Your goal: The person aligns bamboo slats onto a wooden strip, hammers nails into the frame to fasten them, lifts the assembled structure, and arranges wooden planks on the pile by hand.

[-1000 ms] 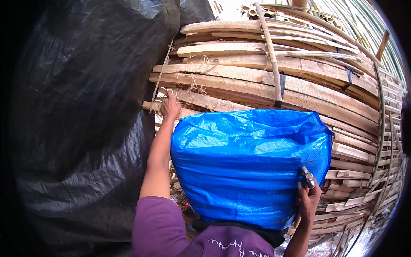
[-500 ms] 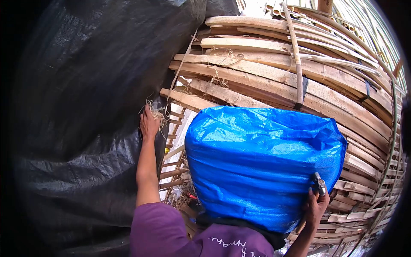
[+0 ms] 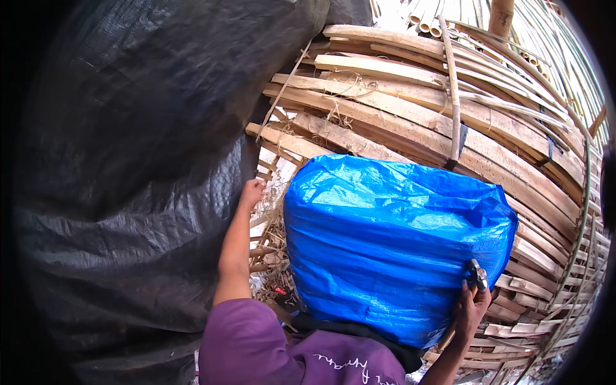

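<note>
A big bundle wrapped in blue tarpaulin (image 3: pixel 398 250) fills the middle of the view, pressed against the person's chest, with its long axis running roughly from 9 o'clock to 3 o'clock and its top tilted slightly down toward 3.

The right hand (image 3: pixel 471 311) sits at the bundle's 4 o'clock corner, fingers curled around a small dark metal tool (image 3: pixel 476 274) whose head pokes up toward 12 o'clock, lying against the blue wrap. The wooden handle seems to run down through the fist toward 7 o'clock, though most of it is hidden.

The left hand (image 3: pixel 251 191) reaches up at 10 o'clock from the bundle, in the gap between it and the black plastic sheet (image 3: pixel 128 167). Its fingers are bent closed at the sheet's edge; whether they pinch the plastic or loose fibres I cannot tell.

Behind the bundle, from 12 to 4 o'clock, a wall of split bamboo slats (image 3: pixel 410 115) lies in long bowed rows slanting down toward 4 o'clock, crossed by a thin upright strip (image 3: pixel 452 96). A purple sleeve (image 3: pixel 247 343) shows at 7 o'clock.
</note>
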Demonstrator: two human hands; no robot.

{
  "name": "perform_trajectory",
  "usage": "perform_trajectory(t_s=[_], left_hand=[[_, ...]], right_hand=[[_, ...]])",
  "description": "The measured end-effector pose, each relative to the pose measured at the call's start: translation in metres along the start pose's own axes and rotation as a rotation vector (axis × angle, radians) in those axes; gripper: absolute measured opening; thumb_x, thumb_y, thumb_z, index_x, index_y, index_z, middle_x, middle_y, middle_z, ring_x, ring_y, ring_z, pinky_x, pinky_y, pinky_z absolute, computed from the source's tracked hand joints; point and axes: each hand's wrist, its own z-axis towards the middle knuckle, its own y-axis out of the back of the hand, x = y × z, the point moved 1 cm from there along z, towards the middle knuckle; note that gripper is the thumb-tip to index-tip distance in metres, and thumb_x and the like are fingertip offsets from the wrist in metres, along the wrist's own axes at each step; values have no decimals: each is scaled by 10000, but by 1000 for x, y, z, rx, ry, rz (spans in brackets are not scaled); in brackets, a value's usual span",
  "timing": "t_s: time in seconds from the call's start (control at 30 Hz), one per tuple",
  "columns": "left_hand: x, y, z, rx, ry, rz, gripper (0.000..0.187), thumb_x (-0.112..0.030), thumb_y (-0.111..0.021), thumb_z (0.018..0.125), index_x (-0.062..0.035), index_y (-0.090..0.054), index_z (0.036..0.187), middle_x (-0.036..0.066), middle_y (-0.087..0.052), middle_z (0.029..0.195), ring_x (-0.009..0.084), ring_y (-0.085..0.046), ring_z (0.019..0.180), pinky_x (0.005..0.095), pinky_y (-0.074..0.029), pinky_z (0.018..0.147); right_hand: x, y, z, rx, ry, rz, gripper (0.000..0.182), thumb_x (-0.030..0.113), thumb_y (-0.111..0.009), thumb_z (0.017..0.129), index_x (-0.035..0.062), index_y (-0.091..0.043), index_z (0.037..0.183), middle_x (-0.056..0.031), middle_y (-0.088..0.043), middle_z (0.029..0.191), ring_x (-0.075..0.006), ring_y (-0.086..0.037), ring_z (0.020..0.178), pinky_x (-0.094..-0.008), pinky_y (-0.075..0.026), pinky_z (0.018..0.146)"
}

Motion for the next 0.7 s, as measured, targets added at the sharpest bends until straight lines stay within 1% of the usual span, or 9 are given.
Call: perform_trajectory(t_s=[0.07, 0.1, 0.17, 0.3, 0.43, 0.5, 0.6, 0.67, 0.7], left_hand=[[-12, 3, 7, -79, -176, -21, 218, -215, -637, 892, -1, -670, 868, 76, -677, 761, 163, -618, 654, 308, -469, 591], [-25, 5, 3, -85, -173, -18, 218, -215, -637, 892, -1, -670, 868, 76, -677, 761, 163, -618, 654, 308, -469, 591], [-63, 5, -14, -173, -314, 359, 230, -243, -657, 860, -14, -674, 876, 118, -679, 754, 212, -630, 647, 338, -476, 608], [-42, -8, 1, -123, -382, 526, 216, -222, -637, 853, -32, -678, 948, 152, -699, 817, 295, -663, 715, 359, -507, 702], [-80, -23, 3, -70, -375, -43, 278, -110, -620, 867, -22, -613, 1131, 156, -715, 891, 225, -692, 803, 335, -519, 745], [-125, -24, -4, -84, -444, -65, 295, -83, -646, 858, 3, -598, 1136, 144, -716, 896, 208, -692, 804, 320, -521, 733], [-182, -36, -5, -67, -599, -78, 359, -171, -709, 835, 4, -602, 1130, 139, -708, 938, 246, -687, 853, 329, -519, 773], [-202, -51, 1, -75, -660, 251, 464, -328, -746, 801, -18, -615, 1121, 168, -679, 1043, 268, -647, 1007, 365, -491, 876], [-208, -57, 3, 42, -467, 421, 682, -537, -724, 746, -26, -596, 1180, 202, -601, 1217, 290, -534, 1199, 420, -413, 1003]], right_hand=[[0, -4, 0, 5, -8, 13, 390, 20, -643, 881, 23, -537, 1257, 71, -448, 643, -5, -366, 457, -180, -276, 383], [0, -7, -1, 9, -15, 20, 395, 21, -644, 881, 22, -536, 1262, 72, -444, 639, -5, -363, 457, -181, -273, 385], [-1, -7, 0, 22, -3, 19, 410, 23, -645, 881, 23, -531, 1274, 72, -440, 637, -5, -362, 456, -180, -271, 385], [-7, 0, 3, 48, 47, 20, 432, 27, -650, 881, 31, -524, 1294, 70, -440, 641, -6, -362, 460, -178, -269, 386], [-7, 0, 3, 36, 40, -13, 425, 28, -651, 880, 35, -528, 1287, 67, -441, 646, -5, -363, 466, -177, -270, 388], [-4, -2, 2, 47, 6, -1, 416, 28, -652, 881, 36, -532, 1279, 67, -446, 652, -5, -366, 473, -175, -273, 392], [-5, -2, 2, 59, 15, 6, 406, 29, -651, 882, 35, -535, 1270, 66, -450, 654, -5, -372, 476, -174, -283, 393], [-4, -2, 2, 65, 17, 12, 405, 30, -651, 882, 34, -534, 1270, 65, -452, 652, -6, -378, 477, -173, -288, 394], [-4, -2, 2, 69, 21, 18, 405, 32, -651, 883, 34, -534, 1271, 65, -454, 650, -6, -383, 478, -172, -294, 394]])
